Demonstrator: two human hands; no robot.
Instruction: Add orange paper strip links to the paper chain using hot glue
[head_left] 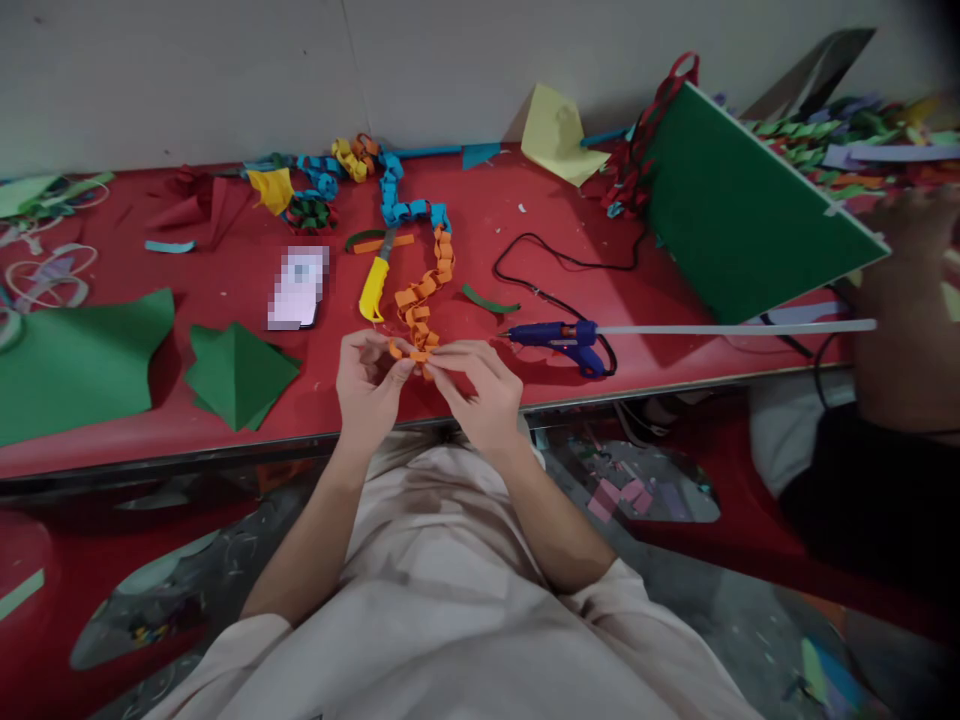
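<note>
At the table's front edge, my left hand (373,380) and my right hand (478,385) pinch the near end of a paper chain (426,287) from both sides. Its near links are orange; farther off they turn blue, then yellow and other colours. Left of the chain lies a utility knife (373,290) with a yellow handle, its blade beside an orange paper strip (386,243). To the right of my right hand rests a blue glue gun (562,340) with a long white glue stick (735,328) sticking out of its back. A dark green paper strip (490,300) curls nearby.
A phone (298,287) and folded green paper (240,375) lie to the left on the red table (315,415). At right, another person's arm (907,310) is beside a leaning green board (750,200). The glue gun's black cord (562,265) loops behind it.
</note>
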